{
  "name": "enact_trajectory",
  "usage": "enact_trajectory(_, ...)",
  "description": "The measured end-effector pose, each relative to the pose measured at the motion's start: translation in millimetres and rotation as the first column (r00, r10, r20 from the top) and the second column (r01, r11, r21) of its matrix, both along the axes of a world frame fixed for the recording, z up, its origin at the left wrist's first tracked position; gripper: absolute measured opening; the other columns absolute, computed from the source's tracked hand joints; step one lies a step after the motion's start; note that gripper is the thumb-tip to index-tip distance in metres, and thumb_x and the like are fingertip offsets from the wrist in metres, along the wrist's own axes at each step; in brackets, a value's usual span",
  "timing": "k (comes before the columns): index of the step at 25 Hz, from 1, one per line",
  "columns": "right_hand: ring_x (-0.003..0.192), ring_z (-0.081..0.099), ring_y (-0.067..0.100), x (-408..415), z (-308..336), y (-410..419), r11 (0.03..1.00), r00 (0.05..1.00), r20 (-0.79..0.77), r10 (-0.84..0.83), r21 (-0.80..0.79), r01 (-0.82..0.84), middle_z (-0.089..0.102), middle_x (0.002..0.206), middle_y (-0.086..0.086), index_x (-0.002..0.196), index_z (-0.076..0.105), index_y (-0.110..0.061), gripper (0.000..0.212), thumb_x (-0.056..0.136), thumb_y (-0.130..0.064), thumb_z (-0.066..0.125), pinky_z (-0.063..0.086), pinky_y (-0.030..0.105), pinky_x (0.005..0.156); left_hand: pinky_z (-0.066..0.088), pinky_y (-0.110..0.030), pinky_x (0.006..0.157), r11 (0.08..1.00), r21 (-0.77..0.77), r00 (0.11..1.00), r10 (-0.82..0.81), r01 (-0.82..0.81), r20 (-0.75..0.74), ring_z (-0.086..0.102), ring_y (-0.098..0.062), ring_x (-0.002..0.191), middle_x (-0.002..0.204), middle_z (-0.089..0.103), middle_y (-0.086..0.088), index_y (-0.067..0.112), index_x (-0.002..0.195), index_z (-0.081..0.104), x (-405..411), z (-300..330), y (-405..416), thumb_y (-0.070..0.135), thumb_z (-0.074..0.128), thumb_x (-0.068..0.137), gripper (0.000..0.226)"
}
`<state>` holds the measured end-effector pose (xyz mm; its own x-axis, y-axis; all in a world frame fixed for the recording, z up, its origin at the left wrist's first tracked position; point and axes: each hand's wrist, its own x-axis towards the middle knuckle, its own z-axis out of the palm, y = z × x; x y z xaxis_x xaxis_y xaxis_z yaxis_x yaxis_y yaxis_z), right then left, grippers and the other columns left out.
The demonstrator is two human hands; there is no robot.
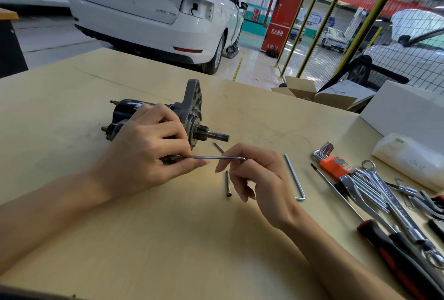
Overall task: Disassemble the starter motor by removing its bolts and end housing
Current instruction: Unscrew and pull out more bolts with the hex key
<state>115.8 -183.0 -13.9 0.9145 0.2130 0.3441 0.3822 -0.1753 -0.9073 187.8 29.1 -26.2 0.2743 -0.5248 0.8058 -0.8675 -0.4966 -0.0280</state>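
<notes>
The left hand [149, 153] grips the starter motor [165, 117], left of centre frame; the right hand [254, 174] pinches a hex key [209, 157] seated low in it. Two bolts [227, 183] already lie loose; next, likely turning this one out. Tan workbench [72, 107], wrenches [374, 191] lower right, white car [156, 11] behind.

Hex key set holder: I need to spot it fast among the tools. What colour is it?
Orange; the holder shows clearly in the head view, right of the right hand.

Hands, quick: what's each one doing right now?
Left hand: gripping the starter motor, steadying it on the table.
Right hand: fingers curled round the bent end of the hex key.
</notes>
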Motion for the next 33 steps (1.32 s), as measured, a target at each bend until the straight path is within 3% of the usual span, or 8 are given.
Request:
enact_trajectory(4,0.040,0.036,0.012,0.2,0.9,-0.9,0.999,0.999,0.019,-0.037,-0.006,0.037,0.040,0.045,0.007,0.081,0.071,-0.008,0.032,0.086,-0.004,0.039,0.032,0.015,0.046,0.035,-0.034,0.079,1.000,-0.016,1.000,0.003,-0.002,0.023,0.050,-0.016,0.089,0.073,0.064,0.009,0.016,0.066,0.071,1.6,-1.6,-0.1,0.046,0.065,0.089,0.038)
enact_trajectory(9,0.039,0.036,0.011,1.1,-1.8,0.3,0.995,0.995,0.039,-0.091,-0.023,0.092,0.042,0.044,0.003,0.091,0.071,-0.011,0.032,0.090,-0.006,0.039,0.033,0.015,0.046,0.037,-0.037,0.077,0.999,-0.031,1.000,-0.007,0.007,0.001,0.050,-0.016,0.087,0.073,0.065,0.009,0.017,0.066,0.072,0.7,0.1,-1.0,0.046,0.060,0.093,0.042)
enact_trajectory(14,0.042,0.039,0.008,1.1,-0.8,4.5,0.976,0.978,0.056,-0.200,-0.080,0.204,0.044,0.048,0.005,0.105,0.064,-0.022,0.020,0.104,-0.028,0.045,0.037,0.019,0.047,0.037,-0.034,0.077,0.999,-0.052,1.000,-0.005,0.005,-0.012,0.051,-0.015,0.085,0.071,0.064,0.009,0.017,0.063,0.072,0.3,0.2,-1.6,0.046,0.062,0.091,0.041)
enact_trajectory(21,0.040,0.039,0.011,3.6,-1.1,6.1,0.972,0.973,-0.036,-0.229,-0.053,0.227,0.046,0.048,0.005,0.093,0.065,-0.016,0.032,0.103,-0.037,0.042,0.035,0.026,0.045,0.041,-0.040,0.074,0.999,-0.053,1.000,-0.002,0.001,-0.019,0.050,-0.016,0.084,0.071,0.064,0.008,0.016,0.064,0.073,-0.3,1.2,-1.8,0.045,0.065,0.088,0.039)
enact_trajectory(24,0.039,0.040,0.013,4.0,-1.0,5.1,0.976,0.975,-0.041,-0.219,-0.019,0.218,0.047,0.047,0.006,0.089,0.065,-0.011,0.040,0.104,-0.036,0.039,0.035,0.024,0.043,0.042,-0.042,0.074,0.998,-0.055,1.000,-0.005,0.003,-0.027,0.050,-0.016,0.085,0.071,0.063,0.009,0.017,0.063,0.073,-0.7,0.6,-1.2,0.046,0.065,0.088,0.039)
enact_trajectory(29,0.038,0.038,0.017,3.2,2.6,4.3,0.992,0.986,-0.130,-0.101,0.064,0.110,0.045,0.044,0.009,0.071,0.066,-0.003,0.064,0.101,-0.049,0.033,0.033,0.021,0.043,0.041,-0.042,0.072,0.999,-0.037,0.999,-0.017,0.015,-0.030,0.050,-0.015,0.085,0.072,0.063,0.008,0.017,0.065,0.073,0.1,0.7,0.1,0.047,0.064,0.088,0.039)
enact_trajectory(33,0.040,0.041,0.017,-0.3,5.1,4.5,0.999,0.992,-0.128,-0.017,0.034,0.021,0.045,0.043,0.007,0.061,0.064,-0.004,0.062,0.095,-0.050,0.040,0.035,0.020,0.045,0.042,-0.043,0.071,0.999,-0.023,0.999,-0.022,0.022,-0.024,0.050,-0.016,0.085,0.073,0.063,0.009,0.018,0.065,0.072,0.8,0.2,2.0,0.048,0.065,0.089,0.039)
